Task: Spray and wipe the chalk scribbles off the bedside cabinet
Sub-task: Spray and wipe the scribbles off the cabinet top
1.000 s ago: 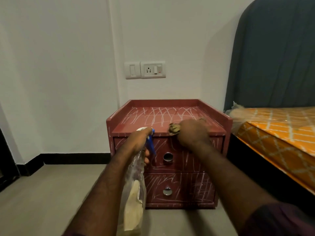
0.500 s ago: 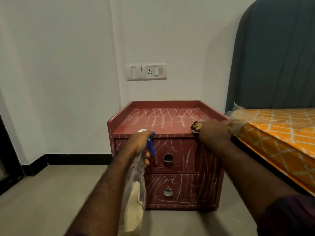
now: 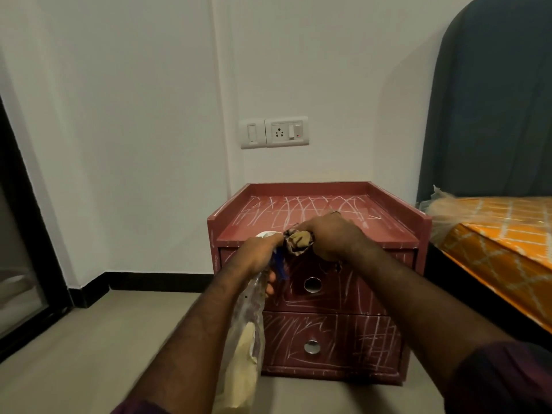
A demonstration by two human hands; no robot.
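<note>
**Operator:** What room and surface am I working in?

**Spotter:** At your far left a dark door frame [image 3: 18, 234] runs up the edge. A grey floor [image 3: 104, 339] meets the white wall [image 3: 134, 115] along a black skirting [image 3: 155, 280]. The red bedside cabinet [image 3: 352, 342] stands against that wall, under a white switch plate [image 3: 274, 132]. White chalk scribbles [image 3: 298, 209] cross the far part of its top and both drawer fronts.

**Operator:** And my hands?

**Spotter:** They are close together at the near edge of the top. Your left hand [image 3: 257, 258] is wrapped round the neck of the spray bottle [image 3: 248, 330], which hangs down before the cabinet's left side. Just to its right, your right hand [image 3: 334, 239] clenches a bunched brown cloth [image 3: 298, 241].

**Operator:** What can't you make out?

**Spotter:** The bottle's base is cut off at the bottom of the view. Your left hand hides most of its head, so only a blue trigger [image 3: 279, 262] shows. I cannot tell whether the cloth presses on the wood. Your arms cover part of the upper drawer, though both round knobs [image 3: 312, 284] show.

**Operator:** Anything to the right?

**Spotter:** A blue-grey headboard [image 3: 493, 115] rises beside the cabinet. An orange patterned mattress [image 3: 501, 234] lies just right of it, with crinkled plastic [image 3: 442, 207] at the corner nearest the cabinet.
</note>
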